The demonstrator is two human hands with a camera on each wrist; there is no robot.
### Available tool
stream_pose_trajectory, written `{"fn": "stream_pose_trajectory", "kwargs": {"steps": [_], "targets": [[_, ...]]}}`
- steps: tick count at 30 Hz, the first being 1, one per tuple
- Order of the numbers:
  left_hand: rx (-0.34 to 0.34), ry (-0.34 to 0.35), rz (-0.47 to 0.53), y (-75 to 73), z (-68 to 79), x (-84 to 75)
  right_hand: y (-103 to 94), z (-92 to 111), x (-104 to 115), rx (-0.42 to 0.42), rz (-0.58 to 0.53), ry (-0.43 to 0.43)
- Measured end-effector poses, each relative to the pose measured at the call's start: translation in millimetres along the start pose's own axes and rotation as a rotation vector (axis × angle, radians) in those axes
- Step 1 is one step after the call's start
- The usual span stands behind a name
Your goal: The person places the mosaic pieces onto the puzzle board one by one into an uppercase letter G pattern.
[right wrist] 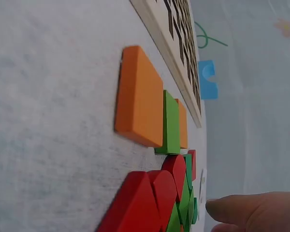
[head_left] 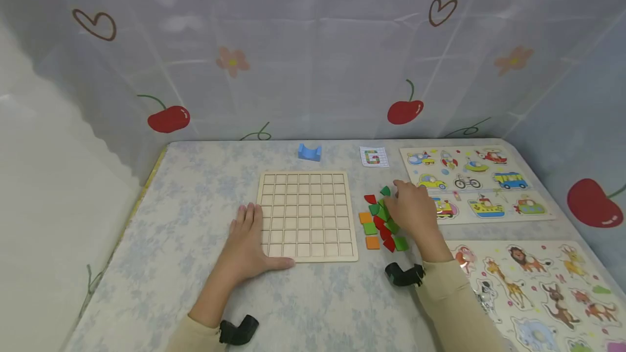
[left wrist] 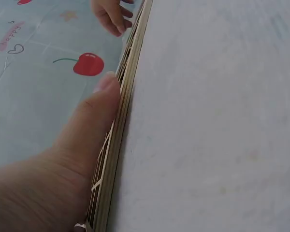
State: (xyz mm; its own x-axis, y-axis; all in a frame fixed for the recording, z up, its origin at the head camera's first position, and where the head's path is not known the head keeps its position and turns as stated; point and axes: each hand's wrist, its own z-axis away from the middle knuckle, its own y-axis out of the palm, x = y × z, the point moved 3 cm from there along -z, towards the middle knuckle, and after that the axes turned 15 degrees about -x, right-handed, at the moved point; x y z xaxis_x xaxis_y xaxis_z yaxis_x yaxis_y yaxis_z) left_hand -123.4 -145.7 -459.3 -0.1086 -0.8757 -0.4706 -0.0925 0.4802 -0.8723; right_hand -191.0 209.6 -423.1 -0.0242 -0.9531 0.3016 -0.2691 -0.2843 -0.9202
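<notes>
A wooden board divided into small square cells (head_left: 304, 209) lies mid-table. My left hand (head_left: 248, 243) rests at its lower left corner, with the fingers along the left side and the thumb by the front edge. In the left wrist view, the thumb (left wrist: 92, 121) lies against the board's side (left wrist: 117, 145). My right hand (head_left: 414, 208) is over the right side of a loose group of red, green and orange tiles (head_left: 373, 243). In the right wrist view, its visible fingers (right wrist: 261, 209) appear apart from the red tiles (right wrist: 137, 203), and no held tile shows.
Behind the board stand a blue notched holder (head_left: 310, 152) and a small pattern card (head_left: 374, 157). Two picture puzzle boards lie at the right, one with vehicles (head_left: 459, 215), the other with animals (head_left: 533, 254). A printed curtain (head_left: 313, 86) hangs along the table's far edge.
</notes>
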Motion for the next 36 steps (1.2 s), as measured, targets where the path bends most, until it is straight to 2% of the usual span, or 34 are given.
{"fn": "stream_pose_trajectory", "kwargs": {"steps": [7, 12, 19, 23, 27, 32, 36], "targets": [[-0.049, 0.024, -0.042, 9.5, 2.9, 3.9, 7.7, -15, -1, 0.074, -0.025, 0.053], [-0.072, 0.034, -0.054, 12.1, 3.2, 5.7, 10.9, -22, 0, 0.083, -0.048, 0.090], [-0.085, 0.042, -0.052, 13.1, 4.3, 7.5, 12.4, -27, 5, 0.094, -0.094, 0.075], [-0.097, 0.043, -0.055, 13.1, 4.9, 7.8, 13.2, -31, 12, 0.068, -0.118, 0.060], [-0.107, 0.045, -0.061, 13.2, 4.7, 6.9, 14.2, -35, 32, 0.065, -0.223, 0.052], [-0.115, 0.041, -0.059, 12.5, 5.4, 5.4, 22.5, -35, 72, 0.130, -0.371, 0.014], [-0.119, 0.029, -0.062, 12.0, 6.5, 5.2, 35.2, -31, 102, 0.168, -0.420, -0.001]]}}
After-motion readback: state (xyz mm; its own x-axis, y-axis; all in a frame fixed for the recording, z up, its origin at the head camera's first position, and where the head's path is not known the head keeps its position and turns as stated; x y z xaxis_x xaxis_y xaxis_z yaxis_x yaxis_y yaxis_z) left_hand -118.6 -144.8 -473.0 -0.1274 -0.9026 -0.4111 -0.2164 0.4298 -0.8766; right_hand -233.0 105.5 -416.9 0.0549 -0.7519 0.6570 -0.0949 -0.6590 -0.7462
